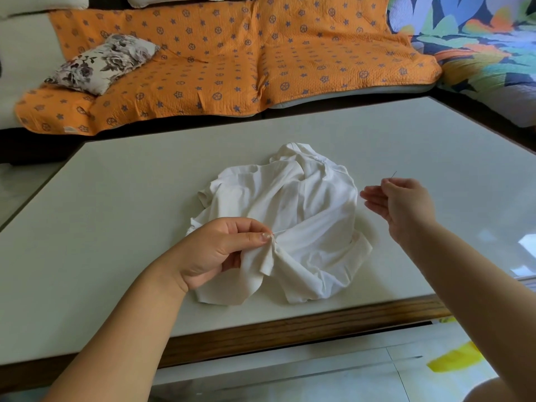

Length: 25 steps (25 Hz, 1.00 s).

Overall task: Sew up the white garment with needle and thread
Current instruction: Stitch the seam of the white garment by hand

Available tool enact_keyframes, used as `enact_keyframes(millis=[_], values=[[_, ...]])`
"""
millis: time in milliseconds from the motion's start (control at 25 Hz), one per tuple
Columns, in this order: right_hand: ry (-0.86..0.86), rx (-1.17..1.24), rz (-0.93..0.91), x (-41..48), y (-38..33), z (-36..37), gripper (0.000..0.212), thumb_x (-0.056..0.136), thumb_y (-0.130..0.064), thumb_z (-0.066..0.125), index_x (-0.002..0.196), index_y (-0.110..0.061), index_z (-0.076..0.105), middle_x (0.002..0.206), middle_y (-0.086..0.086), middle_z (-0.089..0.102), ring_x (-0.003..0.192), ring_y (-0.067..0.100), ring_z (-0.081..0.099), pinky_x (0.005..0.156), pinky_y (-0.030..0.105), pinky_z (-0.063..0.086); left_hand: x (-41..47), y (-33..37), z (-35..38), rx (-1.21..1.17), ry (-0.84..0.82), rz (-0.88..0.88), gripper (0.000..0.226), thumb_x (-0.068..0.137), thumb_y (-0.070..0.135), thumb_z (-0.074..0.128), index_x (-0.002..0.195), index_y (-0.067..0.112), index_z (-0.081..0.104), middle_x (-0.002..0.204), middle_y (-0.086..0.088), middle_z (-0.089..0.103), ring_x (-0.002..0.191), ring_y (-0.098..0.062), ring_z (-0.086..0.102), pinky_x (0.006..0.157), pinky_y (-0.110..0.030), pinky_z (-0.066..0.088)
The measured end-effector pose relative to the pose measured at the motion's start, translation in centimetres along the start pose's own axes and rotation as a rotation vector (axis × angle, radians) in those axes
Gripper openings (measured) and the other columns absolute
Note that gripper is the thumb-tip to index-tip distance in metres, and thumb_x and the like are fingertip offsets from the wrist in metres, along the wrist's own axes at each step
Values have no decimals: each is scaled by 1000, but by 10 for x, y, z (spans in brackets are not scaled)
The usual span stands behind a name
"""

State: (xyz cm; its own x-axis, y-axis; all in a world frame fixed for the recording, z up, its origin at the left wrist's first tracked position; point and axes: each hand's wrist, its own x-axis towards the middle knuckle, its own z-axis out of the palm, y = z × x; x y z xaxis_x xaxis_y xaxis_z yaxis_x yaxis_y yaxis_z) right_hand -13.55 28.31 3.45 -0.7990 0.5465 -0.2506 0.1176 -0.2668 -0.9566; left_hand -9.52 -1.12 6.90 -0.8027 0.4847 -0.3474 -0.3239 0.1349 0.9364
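Note:
A crumpled white garment (293, 210) lies in the middle of the pale table (116, 198). My left hand (220, 250) pinches a fold of the garment's near edge between thumb and fingers, lifting it slightly. My right hand (400, 204) is raised to the right of the garment and pinches a thin needle (394, 174) whose tip points up and away. A faint white thread (282, 231) runs from the pinched fold toward the right; most of its length is too thin to see.
The table has a wooden front edge (290, 326). Behind it stands a sofa under an orange patterned cover (232, 59) with a floral cushion (101, 63). A colourful leaf-print cover (478, 39) lies at the right. A yellow object (455, 358) sits on the floor.

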Motion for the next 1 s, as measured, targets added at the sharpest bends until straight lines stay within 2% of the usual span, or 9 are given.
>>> enact_keyframes(millis=[160, 240, 320, 400, 480, 560, 680, 840, 1000], values=[[29, -168, -122, -4, 6, 2, 8, 100, -10, 47, 103, -7, 54, 80, 9, 70, 82, 22, 73, 88, 40, 59, 2, -3, -1, 41, -4, -24, 13, 74, 24, 71, 84, 18, 77, 88, -4, 70, 80, -13, 63, 74, -22, 50], [-12, -225, -170, -16, 2, 6, 7, 99, -10, 48, 100, -8, 55, 79, 9, 71, 73, 18, 72, 80, 37, 60, 3, -2, 1, 47, 11, -20, 15, 72, 24, 72, 84, 17, 77, 86, -4, 70, 78, -12, 64, 71, -21, 51], [-140, -289, -169, -42, -8, 13, 7, 98, -9, 50, 94, -9, 56, 81, 11, 74, 57, 16, 68, 59, 30, 57, 4, -1, 5, 65, 56, 3, 15, 72, 24, 72, 84, 17, 76, 83, -2, 70, 75, -10, 65, 66, -18, 52], [-351, -300, -79, -76, -16, 21, 7, 98, -7, 52, 92, -6, 56, 85, 12, 76, 51, 19, 65, 46, 26, 47, 5, 1, 11, 109, 109, 36, 9, 76, 22, 72, 83, 19, 76, 76, 3, 70, 68, -5, 63, 59, -15, 49], [-553, -282, 67, -107, -17, 23, 9, 100, -9, 52, 97, -2, 57, 91, 12, 76, 60, 26, 71, 46, 27, 49, 6, 1, 17, 161, 157, 80, 6, 81, 19, 72, 82, 22, 76, 69, 9, 67, 61, 0, 58, 57, -15, 44], [-664, -325, 159, -127, -12, 21, 12, 101, -12, 53, 101, -2, 58, 88, 13, 76, 74, 32, 75, 59, 31, 57, 7, 0, 22, 217, 186, 129, 7, 84, 19, 72, 82, 24, 75, 66, 13, 65, 60, 2, 55, 58, -15, 43], [-638, -332, 127, -131, -4, 18, 11, 101, -12, 52, 99, -1, 56, 81, 17, 76, 80, 30, 76, 76, 38, 59, 8, -3, 27, 295, 189, 176, 6, 84, 20, 74, 86, 24, 76, 69, 13, 68, 66, 3, 57, 59, -12, 44], [-515, -469, -86, -123, -5, 9, 9, 99, -9, 54, 92, -4, 58, 75, 8, 75, 71, 22, 75, 71, 34, 61, 8, -8, 21, 530, 229, 164, 11, 82, 24, 78, 89, 31, 76, 70, 13, 65, 65, 3, 56, 64, -11, 46], [-515, -535, -107, -118, -9, 1, 10, 98, -10, 56, 91, -4, 59, 74, 6, 75, 68, 20, 75, 64, 27, 61, 8, -8, 19, 638, 242, 162, 4, 82, 30, 77, 81, 33, 74, 70, 12, 67, 65, 4, 57, 64, -9, 44]])
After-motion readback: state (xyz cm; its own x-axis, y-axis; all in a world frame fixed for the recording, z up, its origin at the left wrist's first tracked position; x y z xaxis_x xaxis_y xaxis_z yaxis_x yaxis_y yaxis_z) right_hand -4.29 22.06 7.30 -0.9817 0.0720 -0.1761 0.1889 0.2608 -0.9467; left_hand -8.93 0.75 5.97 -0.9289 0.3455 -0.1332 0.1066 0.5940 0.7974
